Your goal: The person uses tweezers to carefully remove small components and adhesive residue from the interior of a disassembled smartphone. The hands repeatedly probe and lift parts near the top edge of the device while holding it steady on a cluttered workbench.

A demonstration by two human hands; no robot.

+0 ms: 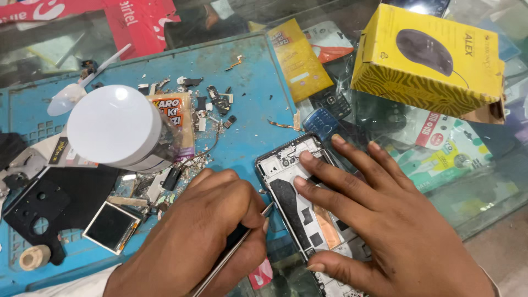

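Note:
An opened phone frame (286,165) with its back off lies on the blue work mat (247,93), its inner parts showing. My right hand (379,220) rests flat on it, fingers spread, pressing it down. My left hand (203,236) is closed around a thin metal tool (228,258) whose tip reaches the phone's left edge near the middle.
A white round lamp head (113,126) stands at the left over scattered small parts and screws. A small loose screen (111,226) and a black plastic piece (44,203) lie at the lower left. A yellow mouse box (429,60) and two keypad phones (324,113) sit on the glass counter beyond.

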